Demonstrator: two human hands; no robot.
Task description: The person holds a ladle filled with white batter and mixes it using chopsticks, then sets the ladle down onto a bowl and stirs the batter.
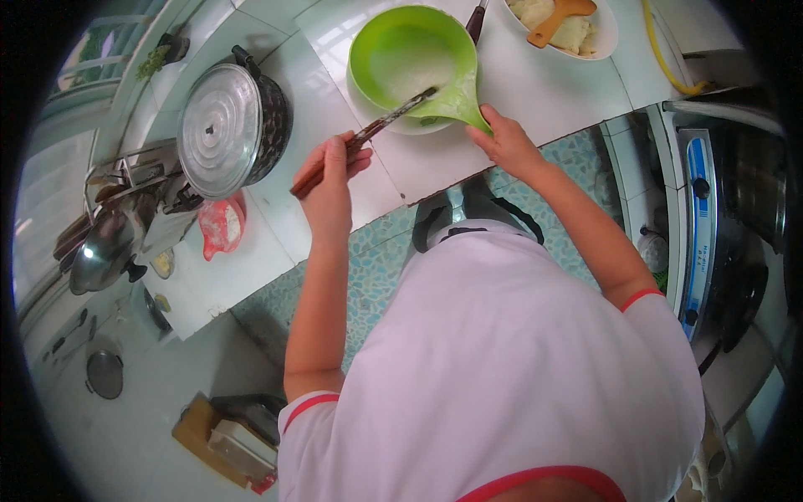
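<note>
My left hand [330, 171] is closed around brown chopsticks [381, 125], whose tips are coated with something white. Those tips reach into a green plastic bowl with a handle [364, 63], which has a whitish, floury-looking substance in its bottom. My right hand [512, 149] grips the bowl's handle at the counter's front edge. Under the green bowl, part of a pale bowl [422, 127] shows, mostly hidden. A dark handle [476, 23] sticks out behind the green bowl; what it belongs to is hidden.
On the counter [401, 171] stand a lidded pot [219, 125], a red scoop [223, 227] dusted white, and a utensil rack [125, 171]. A white bowl [606, 38] holds pale dough-like pieces and a wooden spatula [559, 21]. A gas stove [698, 226] and yellow hose [665, 63] lie right.
</note>
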